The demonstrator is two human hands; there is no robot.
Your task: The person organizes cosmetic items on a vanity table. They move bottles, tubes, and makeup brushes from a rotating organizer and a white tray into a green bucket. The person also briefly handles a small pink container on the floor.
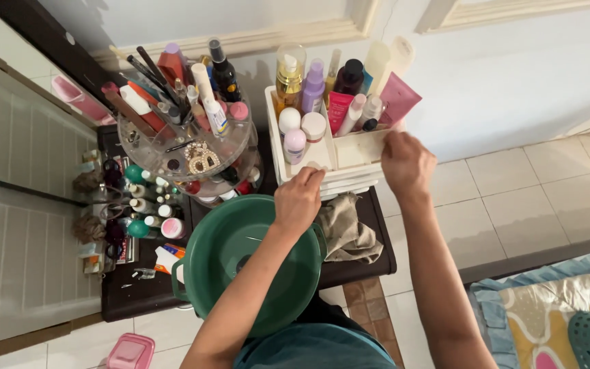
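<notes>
both hands on the white organizer [349,154] at the tabletop [370,263] back: left hand [300,198] curled on front rim, right hand [404,160] clamped on right wall. light plastic but top-heavy w/ bottles [322,85], prob tippy, so grip low.

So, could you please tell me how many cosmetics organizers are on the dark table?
2. A clear round organizer stands at the back left. A white box organizer stands at the back right, where the left hand and right hand grip its front.
</notes>
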